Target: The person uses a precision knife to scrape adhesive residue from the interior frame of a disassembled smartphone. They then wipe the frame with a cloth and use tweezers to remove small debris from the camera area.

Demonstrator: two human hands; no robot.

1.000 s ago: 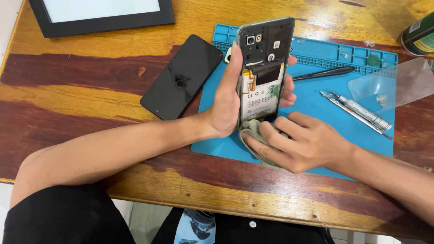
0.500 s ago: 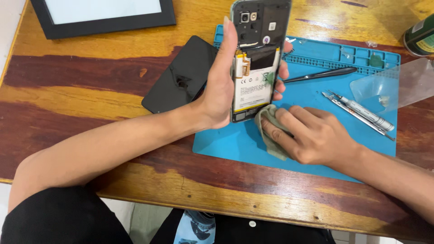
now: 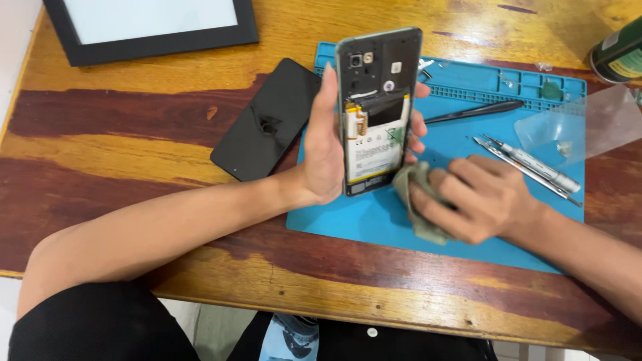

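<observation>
Fingers (image 3: 418, 127) of our left hand (image 3: 328, 154) wrap the edges of an opened phone (image 3: 376, 110), thumb along its left side, fingertips showing on its right side; they are clamped on it. We hold the phone upright above the blue mat (image 3: 468, 134), back cover off, so that we see the camera parts at the top and the white-labelled battery (image 3: 373, 150) below them.

Our right hand (image 3: 478, 197) lies on the mat just right of the phone's lower end, fingers curled together and pressed on a crumpled grey-green cloth (image 3: 418, 200). The cloth rests on the mat and almost touches the phone's lower right corner; we cannot tell whether they meet.

Farther out on the mat: a black stylus-like tool (image 3: 475, 111) lies slantwise beyond the right hand, and a silver screwdriver (image 3: 535, 167) with thin tweezers beside it lies to the right of that hand. A clear plastic sheet (image 3: 582, 124) overlaps the mat's right edge. Small parts sit in the compartments along the mat's far rim.

Left of the mat, a black phone panel (image 3: 267, 120) lies flat on the wooden desk (image 3: 134, 154), one corner touching the mat. A black-framed panel (image 3: 154, 27) lies at the desk's far left. A green can (image 3: 618, 53) stands at the far right corner.
</observation>
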